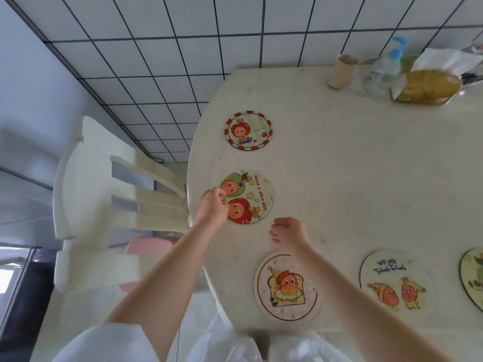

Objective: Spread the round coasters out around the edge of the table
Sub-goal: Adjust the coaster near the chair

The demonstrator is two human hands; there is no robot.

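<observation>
Head cam view, looking down at a cream table with five round coasters laid out near its left and near edges. Farthest along the left edge is the red-bordered coaster. Closer in is the "Have a nice day" coaster, and the left hand is right on its left rim, fingers pinched together at the edge, though I honestly can't tell if it's gripping it or just touching. The right hand sits just beside that coaster's lower right, fingers loosely curled, holding nothing, hovering above the toast coaster at the near edge. To the right of that is the "we are" coaster, then a green coaster cut off by the frame.

Far right corner of the table has a cardboard tube, a clear bottle with a blue pump and a yellow bag. A white plastic chair stands left of the table.
</observation>
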